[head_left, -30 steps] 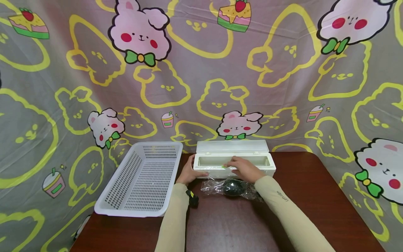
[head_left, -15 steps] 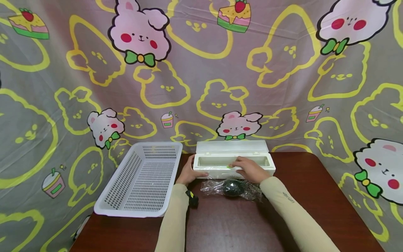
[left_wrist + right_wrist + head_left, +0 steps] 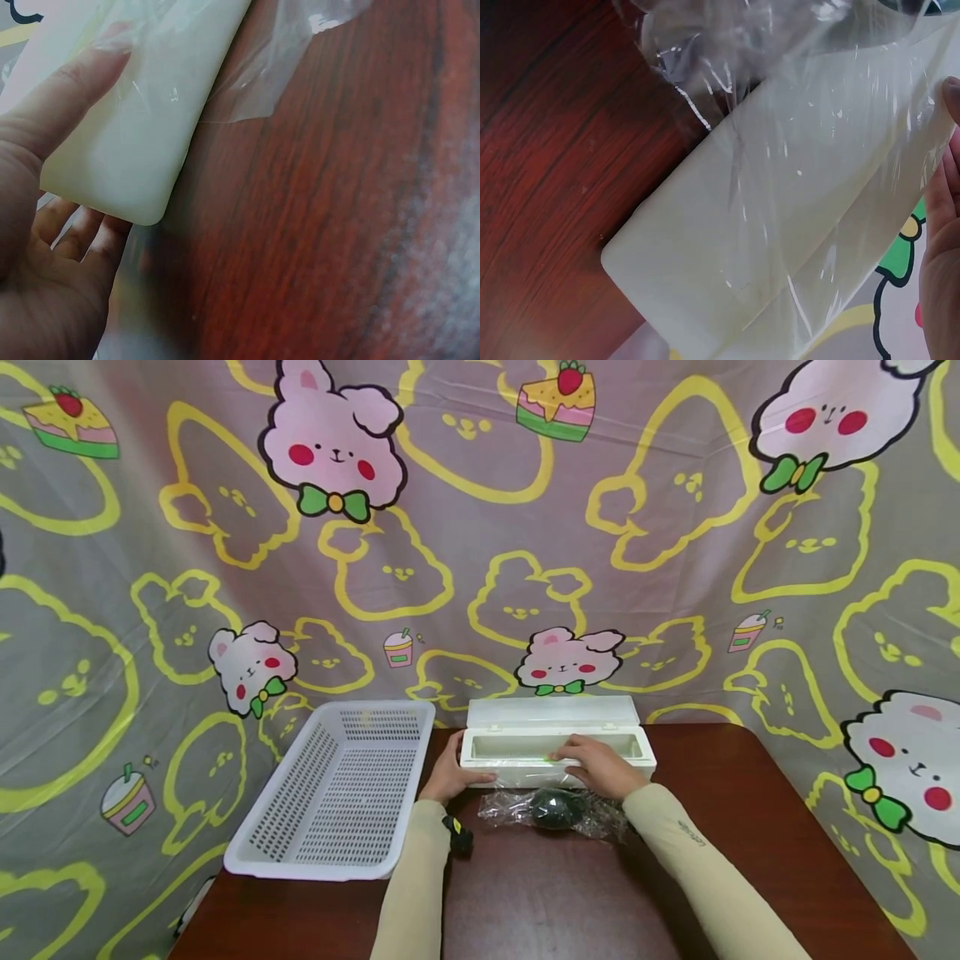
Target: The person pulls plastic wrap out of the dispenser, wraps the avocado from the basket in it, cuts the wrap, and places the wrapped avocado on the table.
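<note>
The left hand (image 3: 448,772) grips the left end of a white box (image 3: 521,773) on a table (image 3: 555,893); the right hand (image 3: 597,766), its hold unclear, touches a green piece (image 3: 551,757) at the front rim.

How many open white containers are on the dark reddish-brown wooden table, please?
2: a rectangular, slotted white plastic basket on the left, and, right of it, a long, narrow white box with its lid open, its left end gripped by the left hand.
</note>
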